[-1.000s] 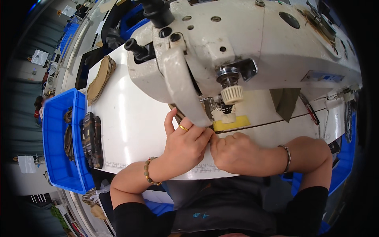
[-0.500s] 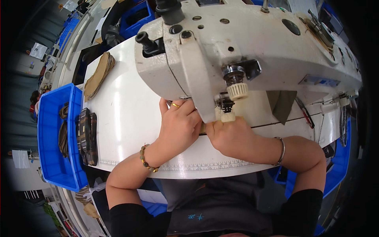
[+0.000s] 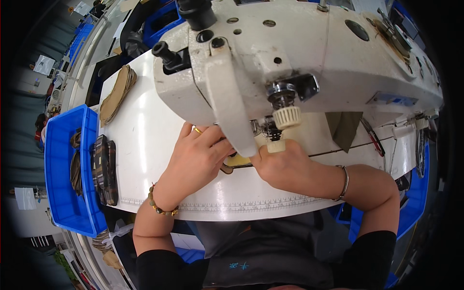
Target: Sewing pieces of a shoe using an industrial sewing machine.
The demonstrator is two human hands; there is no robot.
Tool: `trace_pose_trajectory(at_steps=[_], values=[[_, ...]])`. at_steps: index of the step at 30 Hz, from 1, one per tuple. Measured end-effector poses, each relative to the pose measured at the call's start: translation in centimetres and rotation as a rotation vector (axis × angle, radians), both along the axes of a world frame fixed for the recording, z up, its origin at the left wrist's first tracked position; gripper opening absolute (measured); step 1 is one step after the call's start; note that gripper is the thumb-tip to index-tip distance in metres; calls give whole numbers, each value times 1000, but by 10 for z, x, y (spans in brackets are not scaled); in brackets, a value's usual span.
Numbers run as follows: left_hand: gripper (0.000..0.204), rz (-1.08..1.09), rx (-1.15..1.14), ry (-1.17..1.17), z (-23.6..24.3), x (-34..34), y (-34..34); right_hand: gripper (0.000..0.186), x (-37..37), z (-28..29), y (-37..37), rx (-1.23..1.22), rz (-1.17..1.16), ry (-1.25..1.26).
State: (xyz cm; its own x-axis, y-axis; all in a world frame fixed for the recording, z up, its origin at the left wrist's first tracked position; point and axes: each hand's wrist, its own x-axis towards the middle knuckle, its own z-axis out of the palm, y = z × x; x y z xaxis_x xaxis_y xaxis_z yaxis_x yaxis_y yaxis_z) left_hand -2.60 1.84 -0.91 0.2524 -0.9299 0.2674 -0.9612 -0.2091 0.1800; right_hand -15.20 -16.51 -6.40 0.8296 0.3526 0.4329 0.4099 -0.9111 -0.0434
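A white industrial sewing machine (image 3: 338, 63) stands over the white work surface. Under its head my left hand (image 3: 195, 164), with a gold ring, has bent fingers on a small tan piece with a dark edge (image 3: 227, 169); its fingertips are partly hidden. My right hand (image 3: 282, 166) is curled just right of that piece, beside a yellow strip (image 3: 239, 161), its fingertips hidden behind the machine's parts, so what it grips is unclear. A dark olive fabric piece (image 3: 344, 129) and red-and-dark snips (image 3: 374, 137) lie to the right.
On the left are a stack of tan cut pieces (image 3: 116, 94), folded plaid pieces (image 3: 104, 169) and a blue bin (image 3: 67, 203). Another blue bin (image 3: 413, 210) is at the right, below the table's edge. Co-workers (image 3: 41, 128) appear in the far left background.
My left hand has moved left and upward, showing more of the tan piece between my hands. My right hand has risen toward the presser area, its fingertips now behind the machine's parts.
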Motion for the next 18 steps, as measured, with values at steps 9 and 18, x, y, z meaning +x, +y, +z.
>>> trace_pose_trajectory(at_steps=[9, 18], values=[[27, -92, -2, 216, -12, 12, -7, 8, -2, 6, 1, 50, 9, 42], [28, -84, -6, 162, -6, 3, -14, 8, -2, 2, 0, 42, -4, 10]])
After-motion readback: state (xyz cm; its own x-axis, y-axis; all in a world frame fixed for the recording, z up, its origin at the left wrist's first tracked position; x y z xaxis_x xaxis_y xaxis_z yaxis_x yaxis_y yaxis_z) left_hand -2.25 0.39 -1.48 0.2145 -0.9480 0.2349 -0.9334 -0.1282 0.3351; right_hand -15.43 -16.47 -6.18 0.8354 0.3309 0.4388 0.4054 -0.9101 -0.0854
